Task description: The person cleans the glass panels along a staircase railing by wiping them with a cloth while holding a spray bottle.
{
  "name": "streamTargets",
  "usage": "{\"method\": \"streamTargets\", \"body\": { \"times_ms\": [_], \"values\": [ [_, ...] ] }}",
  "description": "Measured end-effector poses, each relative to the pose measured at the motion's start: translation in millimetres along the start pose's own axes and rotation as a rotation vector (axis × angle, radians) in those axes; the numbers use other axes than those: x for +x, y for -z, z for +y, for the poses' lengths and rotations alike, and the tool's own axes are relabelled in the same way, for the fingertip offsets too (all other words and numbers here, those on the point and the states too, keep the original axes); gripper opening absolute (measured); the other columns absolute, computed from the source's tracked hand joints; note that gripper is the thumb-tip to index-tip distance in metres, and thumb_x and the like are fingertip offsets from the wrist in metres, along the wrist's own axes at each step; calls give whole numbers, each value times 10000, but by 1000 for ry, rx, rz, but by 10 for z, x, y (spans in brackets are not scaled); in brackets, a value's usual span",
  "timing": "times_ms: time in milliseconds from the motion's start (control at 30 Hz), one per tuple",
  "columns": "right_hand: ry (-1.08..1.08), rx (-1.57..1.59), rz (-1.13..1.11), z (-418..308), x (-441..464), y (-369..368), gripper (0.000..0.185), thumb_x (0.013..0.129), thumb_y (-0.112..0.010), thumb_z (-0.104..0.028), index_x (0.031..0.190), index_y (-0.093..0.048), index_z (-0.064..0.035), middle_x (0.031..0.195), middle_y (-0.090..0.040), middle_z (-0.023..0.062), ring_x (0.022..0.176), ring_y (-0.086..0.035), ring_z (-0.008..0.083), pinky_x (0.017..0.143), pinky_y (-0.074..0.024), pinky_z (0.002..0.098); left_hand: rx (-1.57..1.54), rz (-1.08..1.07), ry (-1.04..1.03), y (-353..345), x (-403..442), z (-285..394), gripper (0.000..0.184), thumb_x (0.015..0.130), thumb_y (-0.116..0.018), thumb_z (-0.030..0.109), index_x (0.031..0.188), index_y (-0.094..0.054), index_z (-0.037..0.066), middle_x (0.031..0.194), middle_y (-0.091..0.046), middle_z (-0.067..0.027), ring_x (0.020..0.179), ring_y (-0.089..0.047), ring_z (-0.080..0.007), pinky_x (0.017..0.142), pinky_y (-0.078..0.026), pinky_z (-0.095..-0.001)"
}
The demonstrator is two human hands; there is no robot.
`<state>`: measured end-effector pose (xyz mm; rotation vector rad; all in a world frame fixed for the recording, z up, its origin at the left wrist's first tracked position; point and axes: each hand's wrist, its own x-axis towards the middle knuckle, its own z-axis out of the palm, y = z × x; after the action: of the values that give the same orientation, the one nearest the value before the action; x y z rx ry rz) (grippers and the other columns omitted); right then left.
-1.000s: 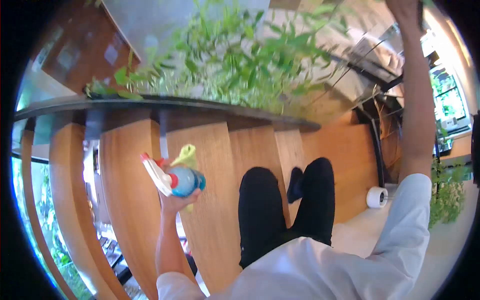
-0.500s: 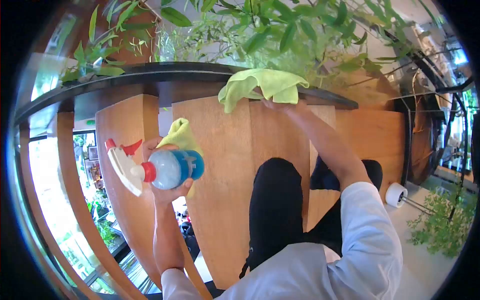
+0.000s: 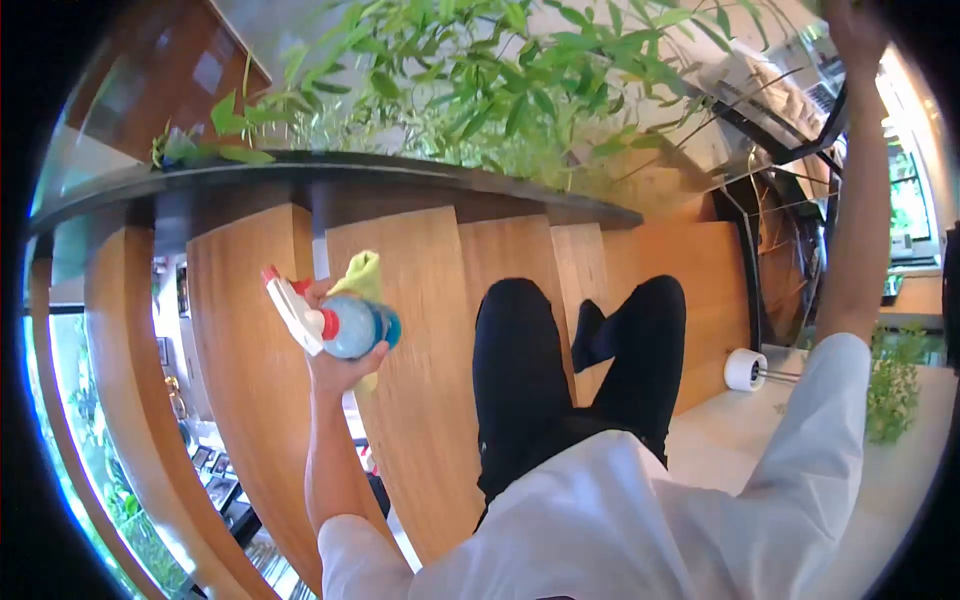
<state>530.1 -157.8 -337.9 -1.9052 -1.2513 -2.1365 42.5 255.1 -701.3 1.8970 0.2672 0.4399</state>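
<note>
So yeah, left hand (image 3: 338, 372) is curled round a spray bottle (image 3: 352, 326) with a yellow cloth (image 3: 363, 272) against it, left of centre; right hand (image 3: 856, 35)'s top right, can't tell its grip.

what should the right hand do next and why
Perhaps lower the right hand toward the black edge by the wooden steps: its arm stretches to the picture's border, while the left hand holds the spray bottle and cloth over the steps.
</note>
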Motion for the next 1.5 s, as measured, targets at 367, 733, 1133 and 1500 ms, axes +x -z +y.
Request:
{"method": "streamTargets", "body": {
  "times_ms": [367,733,1133,1500],
  "values": [
    [-257,373,-424,-2140,-2064,68,395,906,-642,-283,1248,-610,-88,1248,-622,149,1082,-641,349,933,-527,447,14,70,-92,-145,80,-41,937,559,-920,455,1263,-483,19,1143,-544,-88,1072,-580,-221,897,-504,-366],
    [-419,908,-587,-3746,-3931,374,244,837,-695,-228,1069,-721,-157,1052,-731,84,1004,-690,307,880,-538,473,33,151,-73,-276,-177,-5,1016,627,-923,414,1391,-367,39,1193,-574,-114,1091,-599,-242,926,-521,-388],
    [-198,1,-262,116,-646,495,647,1010,-527,-481,1483,-462,-44,1518,-421,248,1411,-387,414,1206,-280,495,-89,104,20,-237,-117,86,994,609,-933,393,1363,-393,36,1161,-579,-106,1102,-602,-236,948,-508,-382],
    [-405,284,-328,-1502,-2807,390,500,973,-598,-403,1353,-574,-80,1347,-592,172,1264,-537,350,1112,-386,466,-18,185,-92,-370,-71,-68,923,627,-893,540,1291,-484,45,1205,-528,-87,1123,-560,-220,931,-487,-375]
  ]
}}
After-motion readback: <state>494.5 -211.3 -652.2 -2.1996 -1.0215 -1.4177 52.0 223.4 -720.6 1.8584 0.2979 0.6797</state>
